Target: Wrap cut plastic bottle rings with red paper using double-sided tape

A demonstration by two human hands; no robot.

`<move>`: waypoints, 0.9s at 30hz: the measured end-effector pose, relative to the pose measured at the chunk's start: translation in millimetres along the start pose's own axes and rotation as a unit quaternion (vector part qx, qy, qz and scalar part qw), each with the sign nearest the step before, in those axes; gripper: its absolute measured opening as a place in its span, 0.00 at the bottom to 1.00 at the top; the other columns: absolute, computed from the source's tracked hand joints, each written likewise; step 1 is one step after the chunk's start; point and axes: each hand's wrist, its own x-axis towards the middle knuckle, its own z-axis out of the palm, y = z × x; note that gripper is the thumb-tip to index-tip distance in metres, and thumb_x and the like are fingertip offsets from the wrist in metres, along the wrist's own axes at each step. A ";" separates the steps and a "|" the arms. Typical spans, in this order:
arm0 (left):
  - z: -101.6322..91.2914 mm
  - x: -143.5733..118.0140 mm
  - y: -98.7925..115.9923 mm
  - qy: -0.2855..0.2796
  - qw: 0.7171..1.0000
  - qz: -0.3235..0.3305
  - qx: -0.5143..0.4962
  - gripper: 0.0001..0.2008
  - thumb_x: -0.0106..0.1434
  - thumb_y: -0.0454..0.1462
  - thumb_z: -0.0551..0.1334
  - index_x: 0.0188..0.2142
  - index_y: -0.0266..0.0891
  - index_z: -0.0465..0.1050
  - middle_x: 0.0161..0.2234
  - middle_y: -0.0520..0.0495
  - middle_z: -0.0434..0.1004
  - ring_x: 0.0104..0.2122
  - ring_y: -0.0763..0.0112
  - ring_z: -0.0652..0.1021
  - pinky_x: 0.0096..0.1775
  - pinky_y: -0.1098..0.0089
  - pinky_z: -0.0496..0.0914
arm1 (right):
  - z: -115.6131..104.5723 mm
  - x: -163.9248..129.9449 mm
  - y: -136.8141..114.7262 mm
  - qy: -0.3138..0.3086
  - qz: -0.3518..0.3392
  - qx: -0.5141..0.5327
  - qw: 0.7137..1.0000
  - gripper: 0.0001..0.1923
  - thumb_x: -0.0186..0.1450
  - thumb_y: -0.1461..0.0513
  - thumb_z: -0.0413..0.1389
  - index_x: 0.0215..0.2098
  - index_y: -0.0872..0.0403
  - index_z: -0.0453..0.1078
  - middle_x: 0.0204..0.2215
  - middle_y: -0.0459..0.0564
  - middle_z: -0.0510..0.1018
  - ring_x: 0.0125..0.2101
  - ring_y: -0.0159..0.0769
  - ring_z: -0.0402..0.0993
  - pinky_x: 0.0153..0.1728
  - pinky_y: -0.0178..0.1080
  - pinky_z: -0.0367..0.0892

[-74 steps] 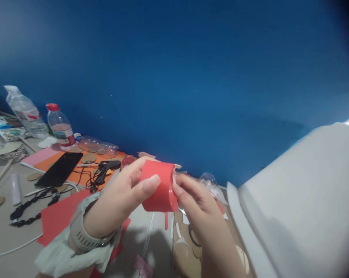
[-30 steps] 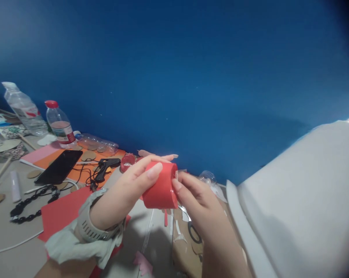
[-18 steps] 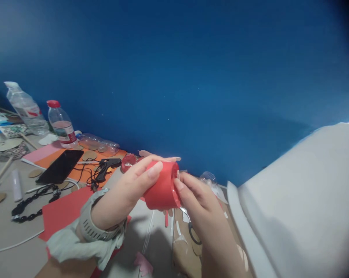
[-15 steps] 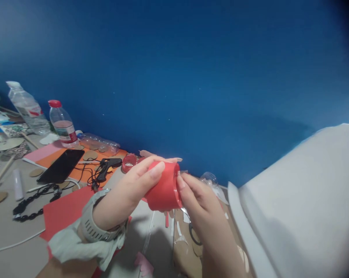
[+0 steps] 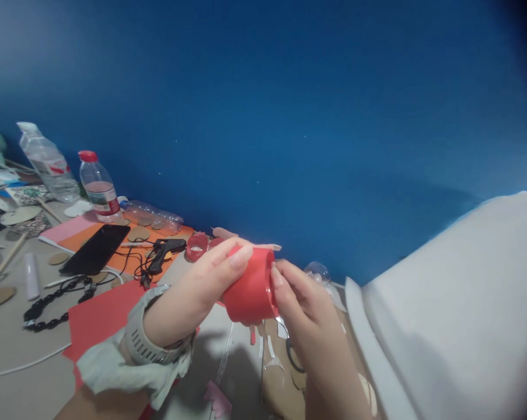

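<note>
A short red cylinder (image 5: 251, 289), seemingly wrapped in red paper with a shiny rim at its right end, is held above the table. My left hand (image 5: 206, 280) wraps round it from the left, thumb on top, with a watch on the wrist. At the open right end, the thumb and fingers of my right hand (image 5: 304, 297) pinch the rim. Its fingertips partly reach inside, where I cannot see. Under the left forearm lies red paper (image 5: 99, 318).
A black glue gun (image 5: 164, 252), a phone (image 5: 96, 249) and a bead bracelet (image 5: 55, 306) lie to the left. Two upright bottles, one red-capped (image 5: 99, 189), stand near the blue wall (image 5: 263, 116). Black-handled scissors (image 5: 293, 356) and paper scraps lie below the right hand.
The view has shifted slightly, so the table things sit a little further right. Both hands keep their grip on the red cylinder, which looks almost unchanged.
</note>
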 end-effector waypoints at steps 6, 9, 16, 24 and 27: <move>-2.6 0.4 -5.4 -0.035 0.999 -0.001 -0.014 0.21 0.66 0.52 0.50 0.38 0.37 0.70 0.26 0.48 0.74 0.21 0.73 0.75 0.24 0.73 0.71 | -0.7 0.8 0.8 0.005 -0.009 0.010 1.000 0.12 0.70 0.60 0.45 0.32 0.51 0.67 0.29 0.44 0.72 0.29 0.32 0.67 0.30 0.34 0.60; -1.9 0.6 -7.7 -0.038 0.999 0.002 -0.031 0.22 0.67 0.52 0.49 0.43 0.37 0.70 0.29 0.46 0.75 0.20 0.74 0.76 0.24 0.73 0.72 | 0.8 -0.5 2.5 0.041 -0.035 0.003 0.999 0.10 0.70 0.62 0.46 0.38 0.49 0.69 0.33 0.43 0.75 0.30 0.31 0.68 0.30 0.33 0.61; -0.8 1.4 -5.6 -0.014 0.999 -0.020 -0.037 0.20 0.65 0.53 0.52 0.49 0.46 0.65 0.36 0.47 0.74 0.21 0.73 0.76 0.22 0.71 0.73 | -0.9 -0.5 -1.8 0.029 -0.033 -0.031 0.999 0.11 0.70 0.61 0.46 0.36 0.50 0.70 0.29 0.42 0.76 0.29 0.32 0.70 0.28 0.32 0.61; -1.3 1.5 -7.7 -0.043 0.998 -0.009 -0.036 0.21 0.68 0.51 0.47 0.42 0.40 0.68 0.26 0.49 0.74 0.19 0.75 0.75 0.22 0.75 0.72 | -5.7 0.6 -3.4 0.023 -0.044 -0.041 0.998 0.13 0.71 0.59 0.46 0.40 0.51 0.73 0.31 0.45 0.76 0.28 0.32 0.69 0.29 0.34 0.62; -0.9 1.7 -7.1 -0.037 0.999 0.000 -0.035 0.24 0.67 0.54 0.46 0.41 0.38 0.68 0.23 0.49 0.73 0.19 0.74 0.75 0.23 0.75 0.72 | -5.2 0.1 -3.1 0.026 -0.045 -0.031 0.998 0.14 0.71 0.59 0.45 0.45 0.49 0.73 0.37 0.47 0.78 0.32 0.34 0.71 0.32 0.35 0.64</move>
